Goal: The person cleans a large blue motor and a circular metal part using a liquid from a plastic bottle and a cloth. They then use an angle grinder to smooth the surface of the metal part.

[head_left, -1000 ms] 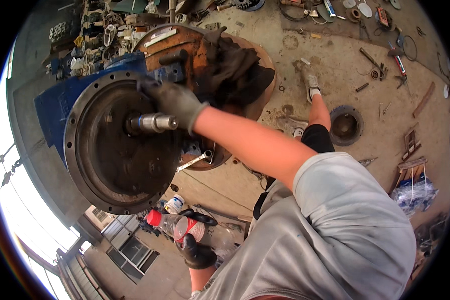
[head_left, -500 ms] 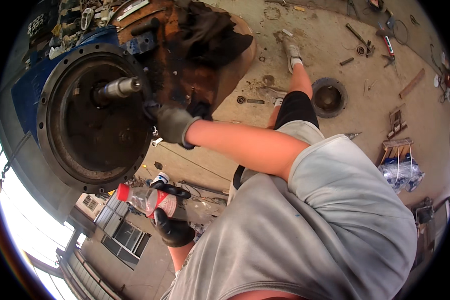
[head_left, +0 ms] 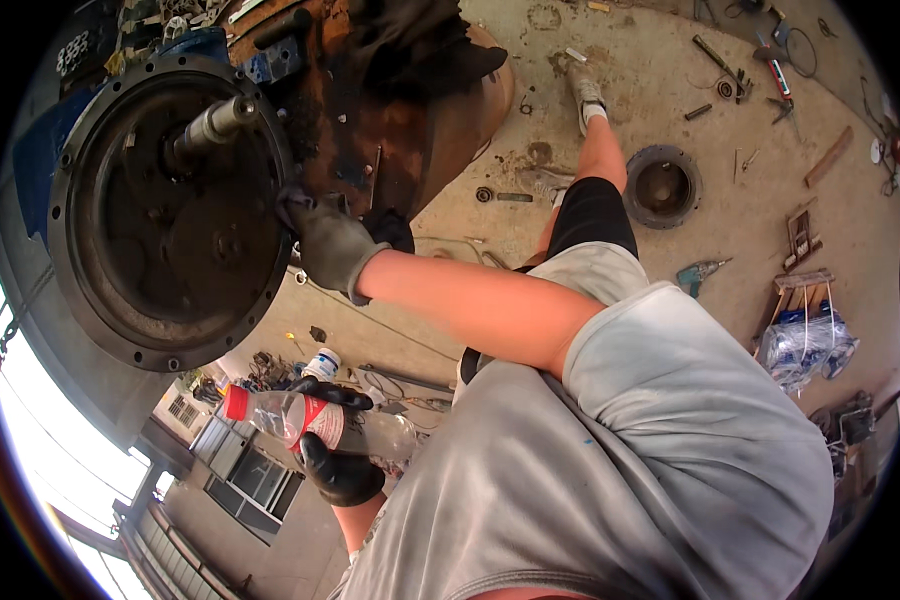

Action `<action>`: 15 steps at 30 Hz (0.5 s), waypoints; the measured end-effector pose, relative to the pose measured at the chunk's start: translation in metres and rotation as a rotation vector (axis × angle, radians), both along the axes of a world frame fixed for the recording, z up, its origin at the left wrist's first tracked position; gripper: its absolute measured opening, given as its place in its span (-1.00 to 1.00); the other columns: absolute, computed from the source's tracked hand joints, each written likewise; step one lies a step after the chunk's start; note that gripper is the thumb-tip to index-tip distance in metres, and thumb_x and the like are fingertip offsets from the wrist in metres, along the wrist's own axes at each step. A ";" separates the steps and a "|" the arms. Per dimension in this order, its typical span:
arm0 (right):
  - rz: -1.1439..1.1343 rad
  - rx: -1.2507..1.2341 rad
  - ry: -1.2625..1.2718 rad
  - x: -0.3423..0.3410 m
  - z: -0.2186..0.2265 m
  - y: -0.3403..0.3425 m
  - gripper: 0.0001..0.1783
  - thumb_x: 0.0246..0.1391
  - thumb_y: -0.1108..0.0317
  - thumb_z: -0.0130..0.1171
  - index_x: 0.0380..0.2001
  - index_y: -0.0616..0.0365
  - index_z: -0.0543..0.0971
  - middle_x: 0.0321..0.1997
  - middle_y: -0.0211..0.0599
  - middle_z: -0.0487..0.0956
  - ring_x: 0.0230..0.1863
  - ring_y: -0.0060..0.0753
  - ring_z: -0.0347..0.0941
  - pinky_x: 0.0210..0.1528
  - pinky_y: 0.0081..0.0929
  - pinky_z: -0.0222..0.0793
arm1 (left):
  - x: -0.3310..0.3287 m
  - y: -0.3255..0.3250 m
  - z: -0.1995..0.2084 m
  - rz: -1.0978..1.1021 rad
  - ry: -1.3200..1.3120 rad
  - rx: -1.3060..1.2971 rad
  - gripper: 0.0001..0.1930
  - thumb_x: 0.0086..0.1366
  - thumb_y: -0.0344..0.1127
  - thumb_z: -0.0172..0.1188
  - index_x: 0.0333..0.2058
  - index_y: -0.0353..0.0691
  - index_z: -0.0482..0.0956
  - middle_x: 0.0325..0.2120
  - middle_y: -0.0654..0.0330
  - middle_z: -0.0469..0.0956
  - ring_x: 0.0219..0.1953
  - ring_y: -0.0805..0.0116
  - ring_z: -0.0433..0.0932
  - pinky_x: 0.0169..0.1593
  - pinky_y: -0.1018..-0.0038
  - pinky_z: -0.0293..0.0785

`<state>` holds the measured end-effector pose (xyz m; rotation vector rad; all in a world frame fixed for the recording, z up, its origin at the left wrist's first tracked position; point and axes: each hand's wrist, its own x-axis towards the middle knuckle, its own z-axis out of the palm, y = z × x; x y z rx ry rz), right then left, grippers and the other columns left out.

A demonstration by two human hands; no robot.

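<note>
A clear plastic bottle (head_left: 270,411) with a red cap and a red-and-white label lies tilted in my left hand (head_left: 342,470). Black-gloved fingers and thumb close round its middle, and its cap points left. Up and to the right of it, my right hand (head_left: 338,250), in a grey glove, is closed at the right rim of a large round metal housing (head_left: 173,357). Dark cloth, seemingly a rag (head_left: 395,229), shows beside that glove; its fingertips are partly hidden. A bright stepped shaft (head_left: 215,125) sticks out from inside the housing, whose rim carries several bolt holes.
A rusty curved casing (head_left: 440,150) with black cloth (head_left: 410,50) over it stands beyond my right hand. On the floor lie a round metal ring part (head_left: 661,187), a green power drill (head_left: 703,273), a plastic-wrapped bundle (head_left: 808,345) and scattered tools. A white tub (head_left: 322,363) stands behind the bottle.
The view has shifted, so the housing appears farther left and higher. My right hand remains at its rim. The bottle sits slightly lower in view, with more of its base showing.
</note>
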<state>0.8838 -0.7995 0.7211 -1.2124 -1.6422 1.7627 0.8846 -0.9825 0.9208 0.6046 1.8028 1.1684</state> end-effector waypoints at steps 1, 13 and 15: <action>0.025 -0.065 0.010 -0.004 -0.005 0.003 -0.27 0.28 0.46 0.07 0.52 0.06 0.25 0.30 0.25 0.54 0.25 0.25 0.59 0.29 -0.02 0.53 | -0.002 -0.002 -0.001 -0.026 0.008 0.001 -0.24 0.43 0.17 0.23 0.33 -0.33 0.34 -0.06 0.04 0.56 -0.04 0.13 0.57 0.07 0.18 0.54; 0.038 -0.188 0.052 -0.004 -0.013 0.046 -0.39 0.30 0.32 0.17 0.37 0.18 0.35 0.17 0.39 0.59 0.22 0.31 0.60 0.31 -0.01 0.51 | -0.014 -0.022 0.002 -0.035 0.013 0.014 -0.24 0.42 0.20 0.23 0.33 -0.30 0.37 -0.01 0.06 0.58 -0.02 0.17 0.57 0.07 0.22 0.54; -0.031 -0.163 0.028 -0.003 -0.014 0.064 -0.45 0.28 0.33 0.18 0.31 0.20 0.42 0.17 0.38 0.60 0.23 0.32 0.60 0.31 0.02 0.51 | -0.013 -0.018 0.001 -0.026 0.008 0.024 -0.24 0.43 0.19 0.23 0.33 -0.30 0.36 -0.01 0.06 0.58 -0.02 0.18 0.57 0.09 0.23 0.53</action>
